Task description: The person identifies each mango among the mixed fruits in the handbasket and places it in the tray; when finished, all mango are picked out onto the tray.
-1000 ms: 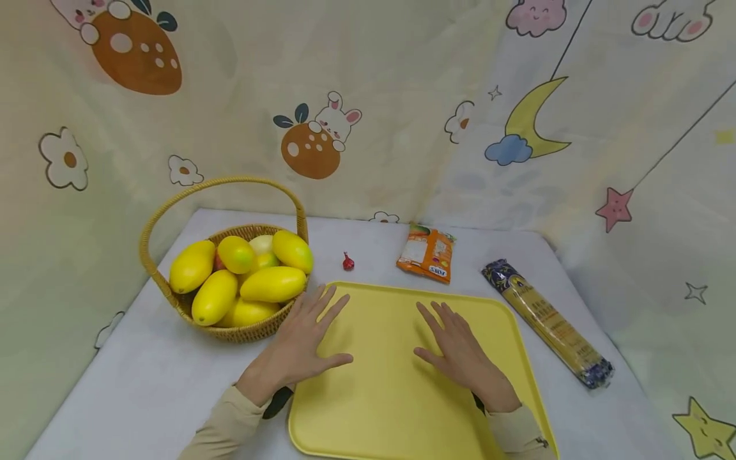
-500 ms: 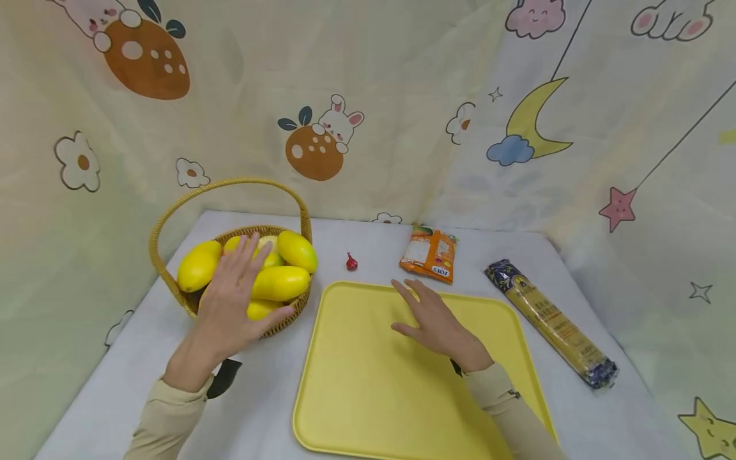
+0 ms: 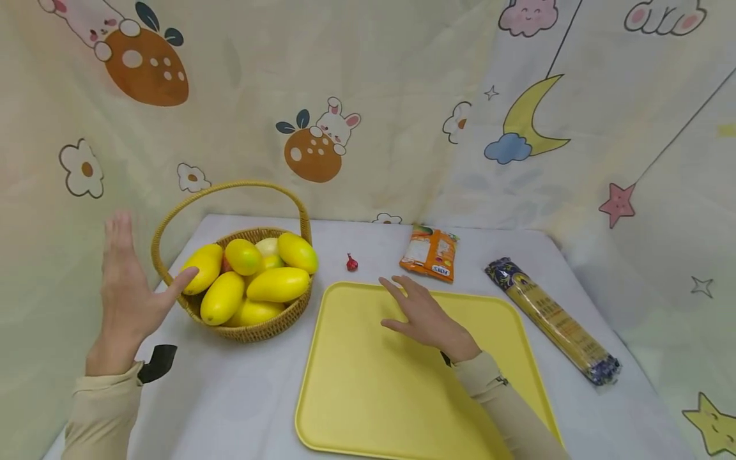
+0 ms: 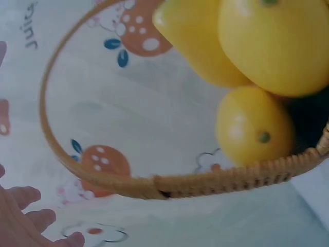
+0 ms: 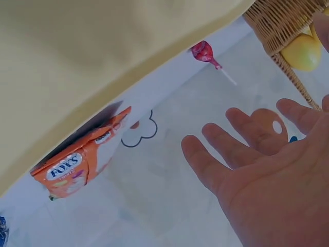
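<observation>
My left hand is raised at the left, fingers straight and thumb spread, holding nothing. Just right of it stands a wicker basket with a tall arched handle, heaped with yellow fruit that looks like mangoes and lemons. In the head view the thumb overlaps the basket's left side; whether it touches cannot be told. Over a yellow tray hovers my right hand, its fingers spread and loosely bent with nothing in them.
Behind the tray lie a red-wrapped lollipop and an orange FOX'S candy bag. A long clear packet of noodles or spaghetti lies right of the tray. A printed cloth hangs behind the white table.
My left hand has moved left from the tray, across the front of the basket, to its left side. The right hand has shifted slightly left and away from me above the tray.
</observation>
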Motion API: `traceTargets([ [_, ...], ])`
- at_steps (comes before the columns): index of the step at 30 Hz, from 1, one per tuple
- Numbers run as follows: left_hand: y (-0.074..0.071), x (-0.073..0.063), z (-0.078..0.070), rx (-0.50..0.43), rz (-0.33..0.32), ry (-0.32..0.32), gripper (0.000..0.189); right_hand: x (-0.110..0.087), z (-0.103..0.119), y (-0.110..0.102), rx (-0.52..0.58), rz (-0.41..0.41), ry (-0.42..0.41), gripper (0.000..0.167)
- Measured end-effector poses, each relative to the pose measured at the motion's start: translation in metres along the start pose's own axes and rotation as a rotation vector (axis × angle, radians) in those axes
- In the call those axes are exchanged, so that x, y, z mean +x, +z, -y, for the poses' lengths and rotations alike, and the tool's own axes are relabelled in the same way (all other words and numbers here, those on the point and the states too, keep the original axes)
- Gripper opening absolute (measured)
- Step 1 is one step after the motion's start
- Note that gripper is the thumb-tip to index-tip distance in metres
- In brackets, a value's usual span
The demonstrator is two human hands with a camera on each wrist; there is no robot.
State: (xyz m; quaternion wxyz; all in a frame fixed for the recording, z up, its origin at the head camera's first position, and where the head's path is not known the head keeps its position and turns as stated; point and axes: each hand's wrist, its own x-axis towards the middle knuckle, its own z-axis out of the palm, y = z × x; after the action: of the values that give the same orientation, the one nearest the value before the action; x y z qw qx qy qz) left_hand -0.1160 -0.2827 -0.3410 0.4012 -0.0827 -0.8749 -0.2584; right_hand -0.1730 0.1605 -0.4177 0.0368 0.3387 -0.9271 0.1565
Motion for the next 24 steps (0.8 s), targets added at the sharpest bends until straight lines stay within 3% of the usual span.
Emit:
traceTargets([
  [6,0.003,-0.002,0.019,-0.194,0.117,-0.296,0.088,0.003,0.001,0.001,0.008,0.013,0.006,0.080],
  [10,0.007,-0.004,0.025,-0.278,0.174,-0.410,0.071,0.001,0.001,0.002,0.019,0.020,0.007,0.079],
  [14,0.009,-0.006,0.030,-0.334,0.167,-0.447,0.060,-0.001,0.000,0.004,0.012,0.021,0.001,0.079],
  [16,0.011,-0.006,0.033,-0.425,0.149,-0.438,0.056,-0.003,-0.001,0.005,0.005,0.024,0.005,0.079],
  [20,0.012,-0.004,0.037,-0.692,0.117,-0.393,0.042,-0.006,-0.003,0.008,0.003,0.032,0.022,0.079],
  [24,0.011,-0.001,0.043,-0.771,0.148,-0.422,0.031,-0.006,-0.002,0.008,0.015,0.039,0.031,0.080],
])
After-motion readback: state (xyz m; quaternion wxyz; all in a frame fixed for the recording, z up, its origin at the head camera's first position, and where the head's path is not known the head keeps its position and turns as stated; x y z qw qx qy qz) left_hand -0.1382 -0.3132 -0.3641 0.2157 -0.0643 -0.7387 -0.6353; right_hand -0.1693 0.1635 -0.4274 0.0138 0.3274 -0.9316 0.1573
